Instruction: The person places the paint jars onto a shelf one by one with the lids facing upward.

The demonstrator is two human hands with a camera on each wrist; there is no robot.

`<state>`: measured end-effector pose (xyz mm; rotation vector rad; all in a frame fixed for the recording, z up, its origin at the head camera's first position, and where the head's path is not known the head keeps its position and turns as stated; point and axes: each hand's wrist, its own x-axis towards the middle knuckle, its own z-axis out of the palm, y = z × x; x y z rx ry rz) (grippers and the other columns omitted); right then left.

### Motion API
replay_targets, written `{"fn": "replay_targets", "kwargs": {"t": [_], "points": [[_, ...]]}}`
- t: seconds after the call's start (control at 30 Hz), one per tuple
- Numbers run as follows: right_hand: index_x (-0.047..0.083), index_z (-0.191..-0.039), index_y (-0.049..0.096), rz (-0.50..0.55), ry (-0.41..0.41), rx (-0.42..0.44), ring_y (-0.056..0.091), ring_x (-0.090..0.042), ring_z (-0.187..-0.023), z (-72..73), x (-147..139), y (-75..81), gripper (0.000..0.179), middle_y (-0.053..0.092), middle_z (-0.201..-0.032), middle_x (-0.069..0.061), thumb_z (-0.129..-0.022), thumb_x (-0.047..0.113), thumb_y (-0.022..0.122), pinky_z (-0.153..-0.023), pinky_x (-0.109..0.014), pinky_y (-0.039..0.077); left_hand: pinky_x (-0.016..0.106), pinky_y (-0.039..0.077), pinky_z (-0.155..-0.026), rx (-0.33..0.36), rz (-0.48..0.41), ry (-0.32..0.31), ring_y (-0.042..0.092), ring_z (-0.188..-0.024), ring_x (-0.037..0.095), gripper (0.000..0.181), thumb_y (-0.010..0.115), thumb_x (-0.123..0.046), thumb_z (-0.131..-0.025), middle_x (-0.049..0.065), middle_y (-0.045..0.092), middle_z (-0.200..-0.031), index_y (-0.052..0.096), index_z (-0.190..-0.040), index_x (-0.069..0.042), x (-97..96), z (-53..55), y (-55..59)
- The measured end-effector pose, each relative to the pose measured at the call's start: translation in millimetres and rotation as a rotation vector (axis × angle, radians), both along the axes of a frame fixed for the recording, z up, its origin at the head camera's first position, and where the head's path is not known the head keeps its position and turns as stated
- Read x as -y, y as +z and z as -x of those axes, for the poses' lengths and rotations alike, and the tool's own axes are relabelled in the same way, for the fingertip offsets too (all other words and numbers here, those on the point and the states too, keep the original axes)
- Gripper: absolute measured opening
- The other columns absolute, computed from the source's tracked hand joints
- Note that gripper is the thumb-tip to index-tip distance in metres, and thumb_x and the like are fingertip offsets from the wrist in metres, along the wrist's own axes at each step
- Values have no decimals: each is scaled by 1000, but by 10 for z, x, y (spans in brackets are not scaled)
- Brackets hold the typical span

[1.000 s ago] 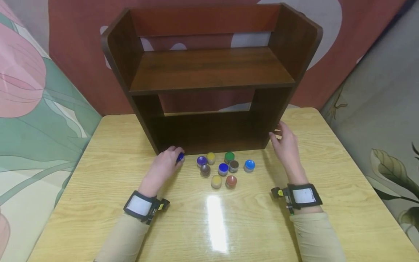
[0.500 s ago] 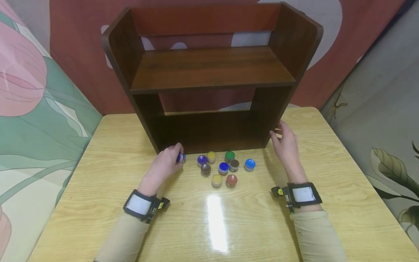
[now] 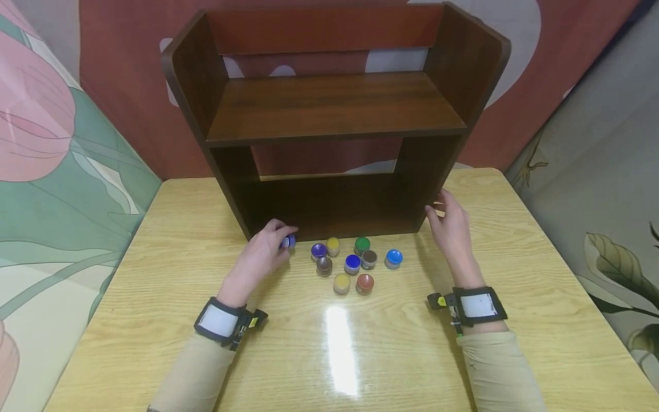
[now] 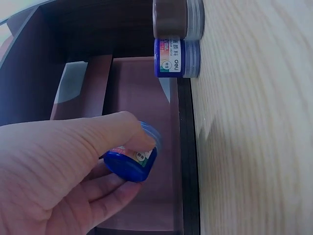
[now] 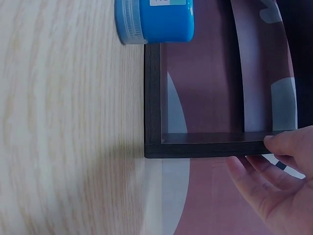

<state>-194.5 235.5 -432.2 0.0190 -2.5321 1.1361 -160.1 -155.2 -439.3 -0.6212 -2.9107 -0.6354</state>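
My left hand (image 3: 261,250) pinches a small blue paint jar (image 4: 128,165) between thumb and fingers, near the shelf's front left corner. In the left wrist view the jar is tilted, with its blue base and part of its label showing. My right hand (image 3: 451,230) holds the right side panel of the dark brown bookshelf (image 3: 334,106). In the right wrist view the thumb (image 5: 277,143) lies on the panel's edge and the fingers are at its outer face. A purple jar (image 3: 318,250) and a yellow jar (image 3: 333,246) stand just right of my left hand.
More paint jars stand on the wooden table (image 3: 412,355) before the shelf: a green jar (image 3: 362,245), a light blue jar (image 3: 393,258), a red-brown jar (image 3: 365,282) and several others. Patterned cloth (image 3: 118,114) hangs behind and beside the table.
My left hand has turned the blue jar and shifted it slightly away from me and to the right. The right hand stays at the shelf's side, and the other jars have not moved.
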Motion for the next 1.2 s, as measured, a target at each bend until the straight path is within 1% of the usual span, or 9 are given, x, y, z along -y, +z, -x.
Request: {"fn": "replay_targets", "kwargs": {"t": [0.07,0.17,0.33,0.4,0.57,0.7,1.0,1.2], "points": [[1,-141,49,-2,2,-3,64,-46,-115,1,-1,-1,42,61,-132,-26,-100,7,54,-91,-56,57,39,61,-85,-15,-17,-1,68,-97,27,43,76,-6,-85,18,59,-125,66,-127,-7,-3,-3,8],[0,-141,49,-3,4,-6,64,-46,-115,3,1,-3,42,62,-131,-27,-100,7,55,-90,-56,57,41,61,-87,-55,-52,6,69,-100,30,40,76,-4,-84,19,59,-124,66,-123,-8,-7,0,21],[0,-141,49,-2,1,-2,64,-46,-115,7,4,-5,42,61,-131,-27,-100,7,55,-91,-56,57,44,59,-92,-126,-105,28,68,-107,32,36,73,-3,-87,18,63,-121,65,-121,-7,-23,12,56],[1,-141,49,0,0,1,64,-45,-115,9,4,-5,42,61,-132,-27,-100,7,55,-91,-56,57,45,59,-92,-146,-114,33,68,-108,32,34,73,-4,-88,17,64,-120,64,-121,-7,-29,18,70],[0,-140,50,3,1,0,64,-46,-115,11,2,-8,41,61,-131,-27,-100,6,55,-91,-56,57,46,57,-96,-187,-110,40,67,-110,33,36,76,-9,-87,16,69,-119,64,-122,-8,-33,29,93],[0,-139,50,2,1,-1,64,-46,-115,13,1,-12,40,61,-131,-27,-100,6,55,-91,-56,57,46,56,-97,-207,-119,49,67,-109,33,38,78,-10,-86,15,71,-117,65,-121,-8,-28,38,106],[0,-139,51,6,-1,-6,65,-45,-114,11,5,-13,40,62,-130,-27,-100,6,56,-90,-55,58,46,57,-96,-236,-192,100,68,-108,34,35,77,-6,-85,18,71,-116,65,-118,-4,0,46,167],[1,-139,51,5,-2,-4,65,-44,-114,7,1,-18,40,62,-131,-27,-100,6,56,-90,-55,58,46,58,-94,-255,-206,102,69,-108,33,37,78,-6,-85,17,71,-116,62,-119,-4,11,33,182]]}}
